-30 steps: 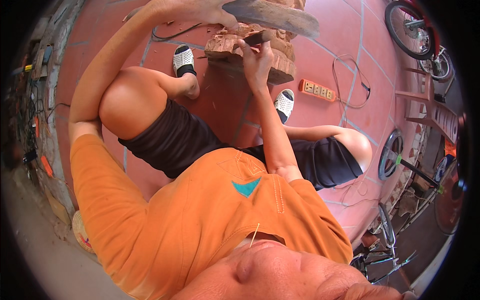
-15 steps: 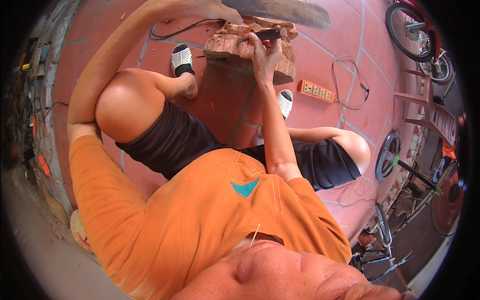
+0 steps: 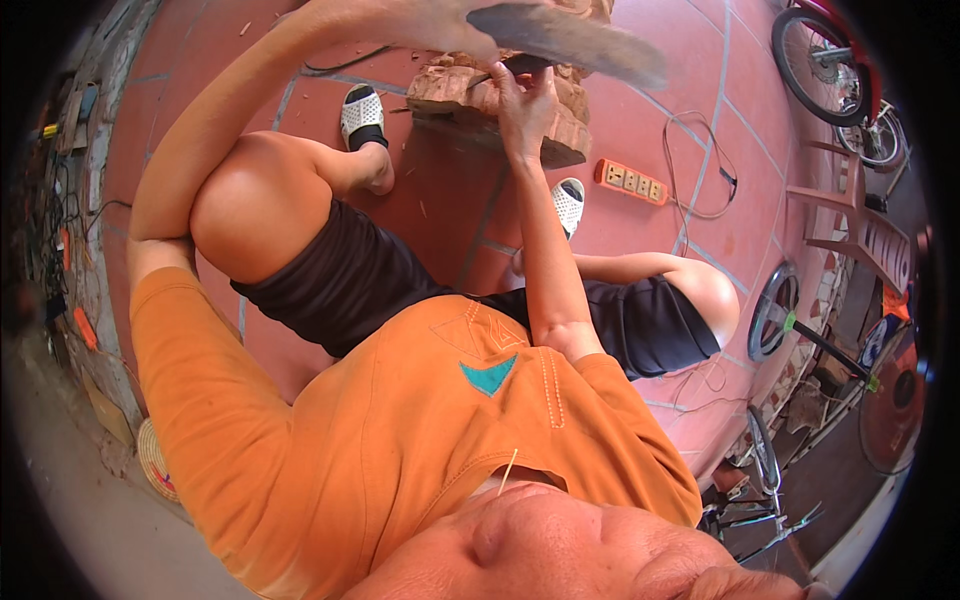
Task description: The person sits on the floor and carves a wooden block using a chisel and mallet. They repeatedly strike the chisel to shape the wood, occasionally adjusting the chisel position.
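Mallet (image 3: 570,40) lies crosswise, head rightward; chisel (image 3: 515,67) likewise crosswise.

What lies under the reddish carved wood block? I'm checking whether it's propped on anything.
The reddish carved wood block rests on the red tiled floor; its underside is hidden.

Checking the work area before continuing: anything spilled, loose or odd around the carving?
Small wood chips lie scattered on the red tiled floor near the carved reddish wood block, and a loose thin cable loops beside the orange power strip.
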Demonstrator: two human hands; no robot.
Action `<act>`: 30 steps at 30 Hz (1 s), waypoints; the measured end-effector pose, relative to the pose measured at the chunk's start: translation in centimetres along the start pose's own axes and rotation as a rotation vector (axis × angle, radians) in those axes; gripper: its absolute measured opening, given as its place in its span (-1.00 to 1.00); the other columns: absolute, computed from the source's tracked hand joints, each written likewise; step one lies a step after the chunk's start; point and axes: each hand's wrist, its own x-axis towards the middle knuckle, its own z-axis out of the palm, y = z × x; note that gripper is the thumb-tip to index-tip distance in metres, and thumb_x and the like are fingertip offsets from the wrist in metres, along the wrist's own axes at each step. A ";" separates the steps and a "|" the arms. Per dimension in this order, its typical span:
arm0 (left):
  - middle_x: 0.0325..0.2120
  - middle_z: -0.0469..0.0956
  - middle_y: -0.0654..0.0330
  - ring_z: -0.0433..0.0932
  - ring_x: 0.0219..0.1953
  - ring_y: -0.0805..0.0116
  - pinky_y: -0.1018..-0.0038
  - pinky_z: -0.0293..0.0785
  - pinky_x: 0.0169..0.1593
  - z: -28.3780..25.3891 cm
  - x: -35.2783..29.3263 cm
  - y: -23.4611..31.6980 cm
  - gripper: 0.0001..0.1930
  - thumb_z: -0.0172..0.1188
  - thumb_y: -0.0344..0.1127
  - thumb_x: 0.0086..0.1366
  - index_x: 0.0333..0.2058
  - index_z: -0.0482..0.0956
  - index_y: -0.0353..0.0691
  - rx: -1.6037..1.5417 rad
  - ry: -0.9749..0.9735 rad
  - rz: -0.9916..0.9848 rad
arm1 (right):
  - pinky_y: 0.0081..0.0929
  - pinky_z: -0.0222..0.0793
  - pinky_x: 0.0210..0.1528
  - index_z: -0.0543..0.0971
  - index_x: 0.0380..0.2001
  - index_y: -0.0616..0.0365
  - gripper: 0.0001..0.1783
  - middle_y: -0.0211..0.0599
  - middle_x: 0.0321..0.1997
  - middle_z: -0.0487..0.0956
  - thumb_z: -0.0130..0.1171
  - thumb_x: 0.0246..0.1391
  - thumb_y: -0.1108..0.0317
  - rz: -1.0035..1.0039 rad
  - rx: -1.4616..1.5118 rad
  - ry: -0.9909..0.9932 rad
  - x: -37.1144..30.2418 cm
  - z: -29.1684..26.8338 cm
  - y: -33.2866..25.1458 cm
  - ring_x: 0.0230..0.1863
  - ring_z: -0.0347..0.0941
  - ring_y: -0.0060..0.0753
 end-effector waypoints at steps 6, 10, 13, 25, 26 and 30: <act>-0.25 0.62 -0.30 0.65 -0.24 -0.21 0.02 0.53 -0.14 -0.5 0.7 0.3 -0.30 0.31 -0.17 0.24 0.33 0.32 -0.18 0.067 -0.066 0.044 | -0.33 0.49 -0.30 0.55 -0.19 0.29 -0.60 -0.19 -0.38 0.67 0.50 0.07 0.26 -0.021 -0.031 0.018 -0.2 -0.3 0.8 -0.39 0.59 -0.31; -0.25 0.62 -0.31 0.65 -0.23 -0.22 0.03 0.52 -0.13 0.4 1.2 0.6 -0.29 0.31 -0.16 0.25 0.33 0.32 -0.21 -0.142 0.121 0.193 | -0.34 0.49 -0.30 0.55 -0.22 0.28 -0.61 -0.18 -0.38 0.67 0.50 0.07 0.26 0.021 0.047 0.043 -0.2 -0.6 1.4 -0.39 0.59 -0.30; -0.27 0.63 -0.31 0.65 -0.23 -0.22 0.03 0.52 -0.12 0.7 0.9 -0.4 -0.29 0.30 -0.13 0.27 0.34 0.31 -0.21 0.014 0.026 0.072 | -0.36 0.48 -0.29 0.55 -0.21 0.26 -0.65 -0.18 -0.37 0.67 0.47 0.10 0.29 0.019 -0.025 -0.008 -0.2 -0.1 -0.1 -0.38 0.58 -0.33; -0.22 0.63 -0.30 0.64 -0.22 -0.27 0.00 0.50 -0.12 1.1 1.8 -0.7 -0.31 0.28 -0.08 0.30 0.33 0.33 -0.19 0.018 -0.046 0.044 | -0.54 0.52 -0.25 0.56 -0.18 0.23 -0.75 -0.36 -0.26 0.66 0.42 0.17 0.40 0.228 0.427 0.038 -0.3 -0.6 1.9 -0.33 0.54 -0.57; -0.21 0.63 -0.30 0.64 -0.22 -0.27 -0.01 0.51 -0.11 1.5 2.4 -1.1 -0.32 0.28 -0.08 0.30 0.33 0.33 -0.19 0.071 -0.136 -0.019 | -0.55 0.54 -0.24 0.56 -0.18 0.23 -0.76 -0.37 -0.27 0.65 0.41 0.17 0.41 0.226 0.389 0.054 -0.3 -1.1 2.0 -0.34 0.54 -0.57; -0.19 0.62 -0.30 0.63 -0.19 -0.24 -0.01 0.50 -0.09 0.4 0.0 -2.1 -0.31 0.28 -0.08 0.30 0.34 0.32 -0.18 0.123 -0.010 0.037 | -0.57 0.58 -0.22 0.55 -0.15 0.20 -0.76 -0.38 -0.25 0.63 0.39 0.18 0.44 0.244 0.486 0.026 -0.7 0.9 1.6 -0.32 0.55 -0.57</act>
